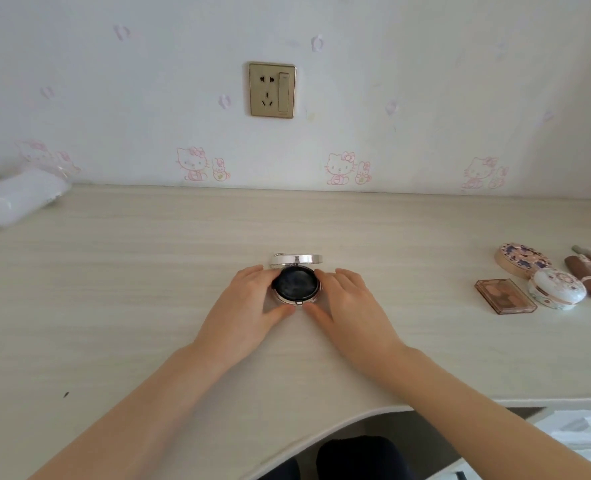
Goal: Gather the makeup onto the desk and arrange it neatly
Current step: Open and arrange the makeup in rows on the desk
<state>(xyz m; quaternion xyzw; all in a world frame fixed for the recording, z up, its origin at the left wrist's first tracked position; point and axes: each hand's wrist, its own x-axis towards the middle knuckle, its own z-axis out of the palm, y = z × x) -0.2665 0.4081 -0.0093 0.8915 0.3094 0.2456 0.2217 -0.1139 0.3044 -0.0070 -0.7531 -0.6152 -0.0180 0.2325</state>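
Risks first:
- Compact [296, 287] is open and its silver lid [296, 259] stands up at the far side. Moving it like this could let the lid flop or snap shut on a fingertip. I'd guess the hinge is loose-ish, but can't verify.
- The dark insert faces up and is exposed. A thumb sliding over the near rim would smear product or pick it up.
- The hold is light and only on the sides. Lifted that way, the smooth round base could rotate or slip back onto the surface [114, 271].
- The rest of the makeup sits well apart at the right: eyeshadow palette [505, 296], white domed case [557, 289], floral round case [522, 259], brown tubes [585, 277]. They're packed close, some touching. Sliding the compact in there carelessly could knock the tubes, and they'd roll.

Position:
- The compact rests on the surface, centre, well in from the near edge.
- Left hand [252, 301] is on its left and right hand [347, 304] on its right, one on each side.
- Left fingers [256, 273] curve round the far-left rim, thumb tip at the near rim.
- Right fingers [347, 275] mirror that. The forefinger touches the right rim and the other fingers lie straighter, just beside it.
- So both hands cup the base loosely. Neither touches the lid.
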